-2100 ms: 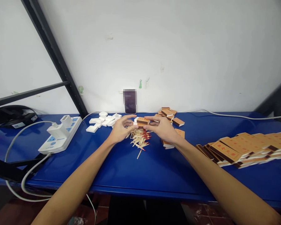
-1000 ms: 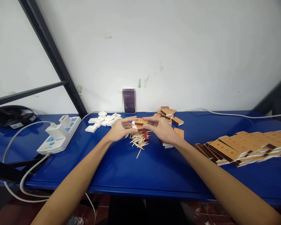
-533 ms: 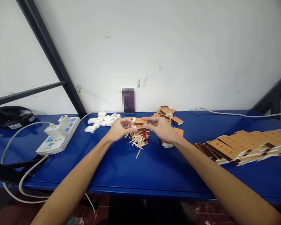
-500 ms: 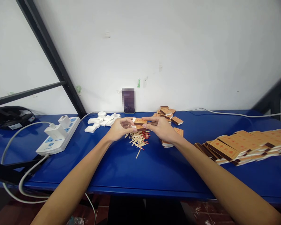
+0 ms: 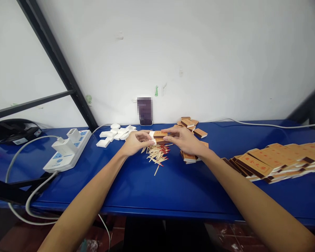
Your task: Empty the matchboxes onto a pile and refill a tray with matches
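Note:
Over a loose heap of red-tipped matches [image 5: 157, 154], an orange-brown matchbox [image 5: 160, 134] is held between my two hands; it looks like two boxes, one above the other. Its white tray end [image 5: 152, 134] sticks out on the left, pinched by the thumb and fingers of my left hand [image 5: 135, 142]. On the sleeve's right end, the thumb and forefinger of my right hand [image 5: 186, 140] are closed. Part of the box is hidden behind the fingers. Beyond my left hand lie several white trays [image 5: 118, 133]. A few matchboxes [image 5: 189, 157] lie partly under my right wrist.
Matchboxes are piled at the back [image 5: 187, 123], and many flat orange sleeves [image 5: 275, 161] overlap at the right. A power strip [image 5: 68, 154] with cables sits at left. Against the wall leans a phone-like device [image 5: 145, 113]. Black frame bars [image 5: 55, 52] rise at left.
More of the white tray end now shows at the box's left side. Both hands keep their hold on the matchbox, and the whole view has shifted slightly.

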`<state>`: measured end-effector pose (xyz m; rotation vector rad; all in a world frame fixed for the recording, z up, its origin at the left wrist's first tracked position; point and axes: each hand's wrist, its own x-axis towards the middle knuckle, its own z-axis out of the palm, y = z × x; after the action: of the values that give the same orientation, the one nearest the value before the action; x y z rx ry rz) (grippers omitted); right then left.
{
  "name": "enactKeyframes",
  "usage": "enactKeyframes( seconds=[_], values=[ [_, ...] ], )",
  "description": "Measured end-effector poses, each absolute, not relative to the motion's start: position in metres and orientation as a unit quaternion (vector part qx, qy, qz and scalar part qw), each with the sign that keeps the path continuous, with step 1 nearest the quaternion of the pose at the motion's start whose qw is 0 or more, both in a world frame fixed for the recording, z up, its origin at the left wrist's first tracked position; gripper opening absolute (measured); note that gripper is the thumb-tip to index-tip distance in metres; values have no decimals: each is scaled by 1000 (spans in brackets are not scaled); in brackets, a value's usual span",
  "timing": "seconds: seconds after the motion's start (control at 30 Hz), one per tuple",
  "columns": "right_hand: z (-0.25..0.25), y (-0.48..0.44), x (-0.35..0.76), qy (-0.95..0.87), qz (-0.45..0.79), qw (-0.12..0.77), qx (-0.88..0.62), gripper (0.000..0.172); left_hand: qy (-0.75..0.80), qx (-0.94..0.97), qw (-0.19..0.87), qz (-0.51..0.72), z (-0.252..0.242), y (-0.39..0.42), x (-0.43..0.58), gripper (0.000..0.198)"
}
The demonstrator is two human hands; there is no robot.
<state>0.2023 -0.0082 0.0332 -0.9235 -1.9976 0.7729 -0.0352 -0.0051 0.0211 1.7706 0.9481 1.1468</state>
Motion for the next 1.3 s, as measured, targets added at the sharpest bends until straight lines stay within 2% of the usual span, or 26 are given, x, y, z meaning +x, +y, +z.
enactKeyframes(
  seconds=[0.5, 0.67, 0.97, 1.1, 1.3],
  values=[
    [38, -11, 203, -817, 242, 395, -344, 26, 359, 688, 417, 474, 19, -4, -42, 29],
    [40, -9, 212, -793, 248, 402, -384, 27, 383, 678, 389, 493, 22, -4, -51, 28],
    [41, -8, 213, -810, 170, 369, -423, 29, 394, 675, 398, 480, 16, 0, -53, 30],
    [43, -8, 212, -800, 150, 401, -421, 30, 378, 684, 394, 484, 19, -2, -50, 28],
    [66, -23, 214, -709, 189, 497, -462, 39, 376, 685, 388, 489, 27, -6, -46, 27]
  ],
)
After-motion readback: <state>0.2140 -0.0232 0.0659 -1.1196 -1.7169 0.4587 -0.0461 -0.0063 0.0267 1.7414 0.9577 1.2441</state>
